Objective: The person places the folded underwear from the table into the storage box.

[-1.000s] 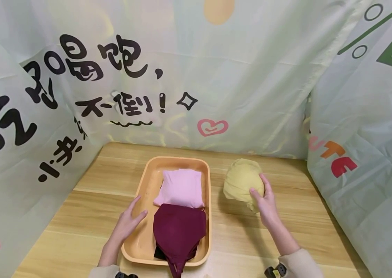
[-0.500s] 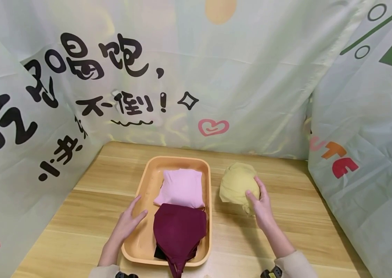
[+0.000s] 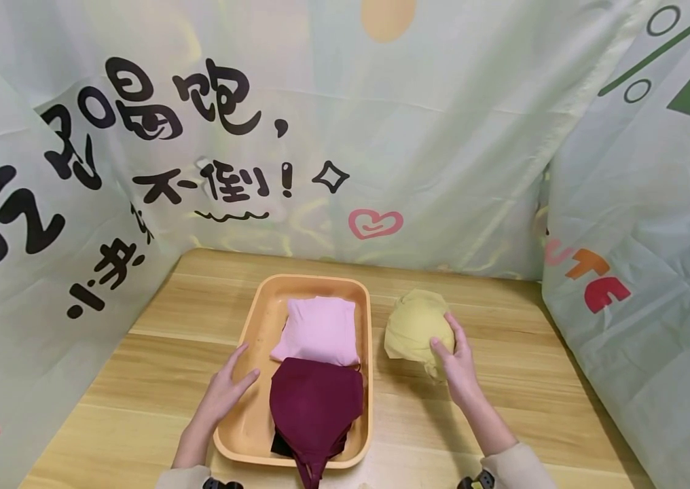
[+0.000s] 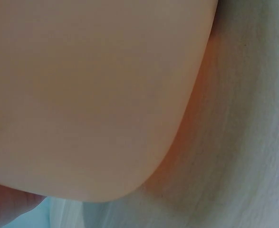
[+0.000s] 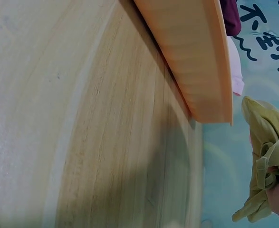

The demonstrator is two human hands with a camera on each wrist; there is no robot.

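Observation:
My right hand holds a folded yellow bra above the table, right of the orange tray. Its thumb lies on the near face of the rounded cup. In the right wrist view, the strap loops of the yellow bra bunch up beside the fingers. My left hand is at the tray's left rim, thumb and fingers spread; whether it touches the rim is unclear. Inside the tray, a folded pink garment lies behind a maroon bra, whose strap hangs over the front rim.
Something black shows beneath the maroon bra. The wooden table carries the tray. A printed curtain encloses the table at the back and both sides.
My right hand has brought the yellow bra slightly left and toward me, closer to the tray. The left hand and the garments in the tray stay put.

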